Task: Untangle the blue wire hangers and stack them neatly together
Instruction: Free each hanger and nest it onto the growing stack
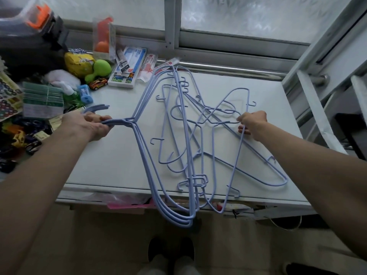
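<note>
Several hangers are gathered by their hooks in the closed left hand, to keep them aligned on the table. Right hand pinches a hook in the tangled pile beside them, probably to free it.

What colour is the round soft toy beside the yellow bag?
Bright green, clearest in the head view.

A lived-in home corner: a white worktop under a frosted sliding window, its left end heaped with toy cars, a green plush toy, stickers and stationery packets.
</note>
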### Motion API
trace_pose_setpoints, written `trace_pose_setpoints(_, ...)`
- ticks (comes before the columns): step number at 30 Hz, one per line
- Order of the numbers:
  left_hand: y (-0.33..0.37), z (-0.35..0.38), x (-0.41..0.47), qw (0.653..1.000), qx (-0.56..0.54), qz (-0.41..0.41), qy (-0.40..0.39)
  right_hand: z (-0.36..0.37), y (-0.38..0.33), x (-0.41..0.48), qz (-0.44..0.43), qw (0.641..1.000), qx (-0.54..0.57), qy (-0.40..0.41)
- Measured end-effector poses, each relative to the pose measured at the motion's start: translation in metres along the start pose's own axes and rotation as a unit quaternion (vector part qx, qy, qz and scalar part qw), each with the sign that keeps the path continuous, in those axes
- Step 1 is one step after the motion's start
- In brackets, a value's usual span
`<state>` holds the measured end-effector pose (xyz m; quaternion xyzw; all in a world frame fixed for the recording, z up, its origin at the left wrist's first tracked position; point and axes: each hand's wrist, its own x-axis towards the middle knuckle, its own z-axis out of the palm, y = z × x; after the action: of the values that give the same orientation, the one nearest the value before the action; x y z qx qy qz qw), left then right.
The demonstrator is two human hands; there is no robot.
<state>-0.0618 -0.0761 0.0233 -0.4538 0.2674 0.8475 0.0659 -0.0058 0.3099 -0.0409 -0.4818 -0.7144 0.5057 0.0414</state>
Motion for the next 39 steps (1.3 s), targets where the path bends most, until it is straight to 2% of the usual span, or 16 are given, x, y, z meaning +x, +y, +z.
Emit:
trace_pose_setpoints(5, -0.001, 0.004, 0.003, 1.0, -0.014, -0.01, -0.001, 0.0, 0.006, 0.0, -0.032, 0.999, -0.04, -0.017)
trace_pose_setpoints(11, -0.003, 0.005, 0.005, 1.0, -0.011, -0.007, -0.002, 0.001, 0.005, -0.002, -0.042, 0.998, -0.004, -0.036)
trace_pose_setpoints(14, -0.003, 0.003, 0.006, 1.0, -0.002, -0.016, -0.006, -0.001, 0.005, -0.001, -0.047, 0.999, 0.003, -0.011)
trace_pose_setpoints(20, -0.007, 0.001, 0.001, 1.0, 0.0, -0.01, 0.002, -0.003, 0.0, 0.008, -0.104, 0.991, -0.067, 0.053)
trace_pose_setpoints(23, -0.006, -0.001, 0.002, 1.0, -0.001, -0.006, -0.005, -0.006, -0.006, 0.009, -0.091, 0.989, -0.065, 0.093)
trace_pose_setpoints(25, -0.007, -0.002, 0.003, 1.0, -0.006, -0.008, -0.009, -0.01, -0.013, 0.004, -0.064, 0.988, -0.008, 0.14)
trace_pose_setpoints(27, -0.009, -0.003, 0.005, 1.0, -0.006, -0.003, -0.012, -0.015, -0.013, 0.012, -0.024, 0.988, 0.068, 0.139)
trace_pose_setpoints(29, -0.011, -0.003, 0.006, 1.0, -0.008, 0.003, -0.018, -0.021, -0.009, 0.03, 0.038, 0.991, 0.1, 0.079)
trace_pose_setpoints(30, -0.011, -0.003, 0.007, 1.0, -0.008, 0.005, -0.02, -0.025, -0.012, 0.029, 0.049, 0.994, 0.097, 0.021)
trace_pose_setpoints(32, -0.011, -0.002, 0.01, 1.0, -0.007, 0.006, -0.024, -0.034, -0.014, 0.032, 0.028, 0.989, 0.142, -0.033)
trace_pose_setpoints(34, -0.01, -0.002, 0.012, 1.0, -0.002, 0.009, -0.027, -0.042, -0.018, 0.026, 0.027, 0.973, 0.225, -0.035)
trace_pose_setpoints(36, -0.008, -0.002, 0.013, 0.999, 0.005, 0.014, -0.035, -0.046, -0.02, 0.033, 0.063, 0.948, 0.313, -0.008)
trace_pose_setpoints(39, -0.007, -0.002, 0.015, 0.999, 0.008, 0.024, -0.041, -0.052, -0.028, 0.025, 0.062, 0.942, 0.329, 0.016)
